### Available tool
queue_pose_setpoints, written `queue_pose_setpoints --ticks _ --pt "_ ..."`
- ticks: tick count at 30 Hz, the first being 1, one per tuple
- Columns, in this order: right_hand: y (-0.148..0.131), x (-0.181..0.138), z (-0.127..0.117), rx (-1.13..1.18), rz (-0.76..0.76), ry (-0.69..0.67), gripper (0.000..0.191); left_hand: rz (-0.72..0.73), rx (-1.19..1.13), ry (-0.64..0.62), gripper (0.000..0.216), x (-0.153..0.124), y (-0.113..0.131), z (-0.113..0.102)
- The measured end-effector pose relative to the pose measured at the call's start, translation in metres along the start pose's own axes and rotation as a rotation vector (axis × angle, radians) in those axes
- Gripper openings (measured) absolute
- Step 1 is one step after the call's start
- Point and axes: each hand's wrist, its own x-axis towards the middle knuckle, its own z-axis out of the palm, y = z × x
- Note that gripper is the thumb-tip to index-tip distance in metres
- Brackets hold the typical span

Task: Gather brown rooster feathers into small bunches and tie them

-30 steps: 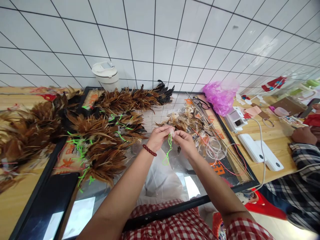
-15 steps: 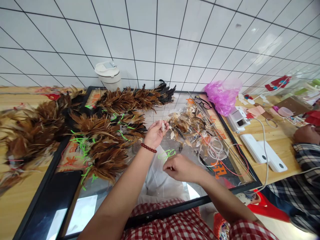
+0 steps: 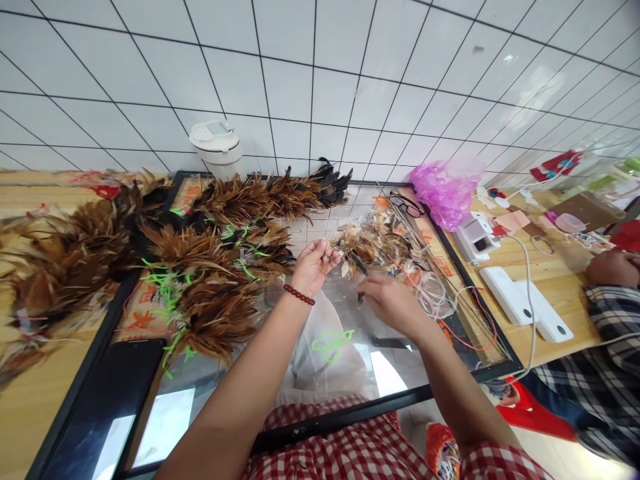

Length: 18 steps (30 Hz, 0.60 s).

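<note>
My left hand (image 3: 314,268), a dark red bead bracelet at its wrist, is closed in a pinch on a few small feathers (image 3: 326,260) beside the loose pile. My right hand (image 3: 393,305) is at the pile's near edge, fingers pinched together. A small dark feather (image 3: 361,298) shows at its fingertips. The pile of tan, brown and black feathers (image 3: 377,245) lies on a glass panel. Bright green strips (image 3: 331,344) lie in a loose tangle on the glass in front of my body. Left of my hands are thick bundles of brown feathers (image 3: 210,273) with green ties.
The glass has a black frame (image 3: 345,417). A phone (image 3: 105,407) lies at left, a white lidded cup (image 3: 219,150) behind. To the right are white cords (image 3: 435,293), glasses (image 3: 407,205), a pink plastic bag (image 3: 445,193), white power strips (image 3: 525,307) and another person's sleeve (image 3: 617,327).
My right hand has moved right and away from me to the feather pile's edge. The green strips lie nearer my body now. My left hand has stayed nearly in place, still pinching.
</note>
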Motion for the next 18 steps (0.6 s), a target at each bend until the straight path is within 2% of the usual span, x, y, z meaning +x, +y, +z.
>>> queue_pose_setpoints --ticks 2,5,10,12,14,18 --pt "0.013 0.005 -0.007 -0.075 0.014 0.013 0.028 0.004 0.013 -0.009 0.020 -0.001 0.000 0.000" --pt "0.022 0.011 -0.008 -0.088 -0.074 -0.041 0.026 0.001 0.031 -0.037 0.022 -0.001 -0.001 0.000" --pt "0.028 0.012 0.007 0.056 -0.092 -0.038 0.019 -0.020 0.124 -0.066 0.025 -0.004 -0.005 0.003" --pt "0.030 0.015 0.012 0.264 -0.079 0.032 0.014 -0.021 0.165 -0.085 0.026 -0.005 -0.008 0.006" --pt "0.027 0.022 0.016 0.575 -0.007 0.130 0.008 -0.016 0.188 -0.108 0.027 -0.005 -0.011 0.007" --pt "0.012 0.045 0.020 1.152 0.192 0.267 0.024 -0.005 0.162 -0.089 0.027 -0.003 -0.013 0.007"
